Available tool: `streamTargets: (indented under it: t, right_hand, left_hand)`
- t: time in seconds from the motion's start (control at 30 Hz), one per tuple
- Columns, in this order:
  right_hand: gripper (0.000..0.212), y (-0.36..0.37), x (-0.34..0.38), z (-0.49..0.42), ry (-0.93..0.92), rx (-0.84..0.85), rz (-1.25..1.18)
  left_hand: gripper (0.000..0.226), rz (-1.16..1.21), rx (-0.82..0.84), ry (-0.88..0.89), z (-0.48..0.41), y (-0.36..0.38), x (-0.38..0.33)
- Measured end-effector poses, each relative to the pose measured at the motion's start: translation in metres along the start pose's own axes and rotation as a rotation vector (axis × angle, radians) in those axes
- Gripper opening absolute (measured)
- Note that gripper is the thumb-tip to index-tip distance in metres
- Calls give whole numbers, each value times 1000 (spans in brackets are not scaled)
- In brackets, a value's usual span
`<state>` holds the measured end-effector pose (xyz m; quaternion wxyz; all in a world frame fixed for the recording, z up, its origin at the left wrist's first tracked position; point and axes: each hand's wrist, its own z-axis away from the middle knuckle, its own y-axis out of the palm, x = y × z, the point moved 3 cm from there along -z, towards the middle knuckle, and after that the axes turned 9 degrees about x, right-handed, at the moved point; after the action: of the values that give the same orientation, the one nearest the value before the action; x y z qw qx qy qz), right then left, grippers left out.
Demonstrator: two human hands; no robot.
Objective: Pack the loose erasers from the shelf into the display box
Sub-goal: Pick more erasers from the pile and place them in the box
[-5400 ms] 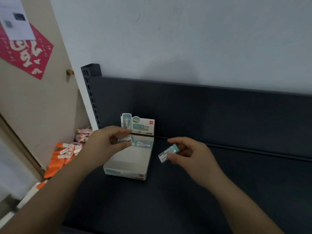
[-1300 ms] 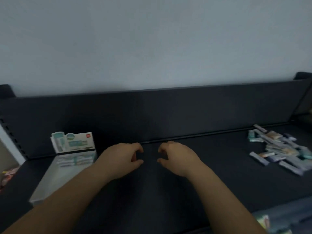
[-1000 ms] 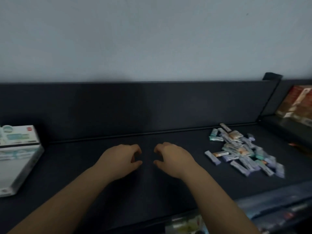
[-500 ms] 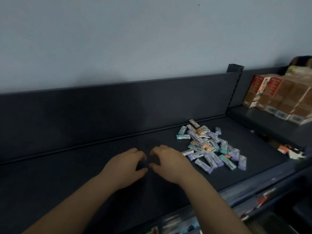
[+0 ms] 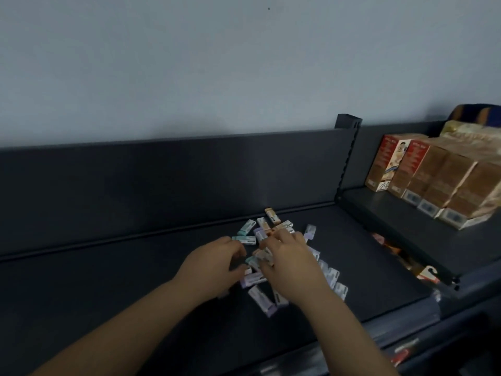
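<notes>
Dark metal shelf (image 5: 108, 294) is running under a pale wall (image 5: 244, 63), and we are holding both bare hands over a loose pile of erasers (image 5: 332, 275) that is lying on its right half, near the back panel (image 5: 162, 180). The small wrapped blocks are lying at all angles, some touching and some overlapping. An orange one (image 5: 272, 215) is sitting farthest back, a teal one (image 5: 246, 226) just left of it, and a purple one (image 5: 261, 297) is lying nearest to us.

Our left hand (image 5: 214, 267) is hovering at the pile's left edge with its fingers (image 5: 235, 246) curling toward the thumb and a narrow gap showing between them. We cannot tell whether it is gripping anything.

Our right hand (image 5: 291, 264) is lying palm down across the middle of the pile, its fingers (image 5: 284, 237) bending onto the erasers. Blur is hiding whether they are pinching one or only touching.

Beyond a slotted post (image 5: 348, 158), a row of brown and red boxes (image 5: 439, 180) is standing on the neighbouring shelf to the right, well apart from the pile.
</notes>
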<state>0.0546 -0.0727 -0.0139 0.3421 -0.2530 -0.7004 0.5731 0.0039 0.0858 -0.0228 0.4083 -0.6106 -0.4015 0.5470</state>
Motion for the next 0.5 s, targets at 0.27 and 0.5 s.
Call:
streamTargets:
  t: [0.27,0.5]
  right_hand:
    - [44,-4,-68,-12,-4,174,-48]
    - [35,0,-62,-20,-137,133,-47]
  left_hand:
    - [15,60,-30,-136,-36,16,-17]
    - [33,40,94,-126,-41,27,-27]
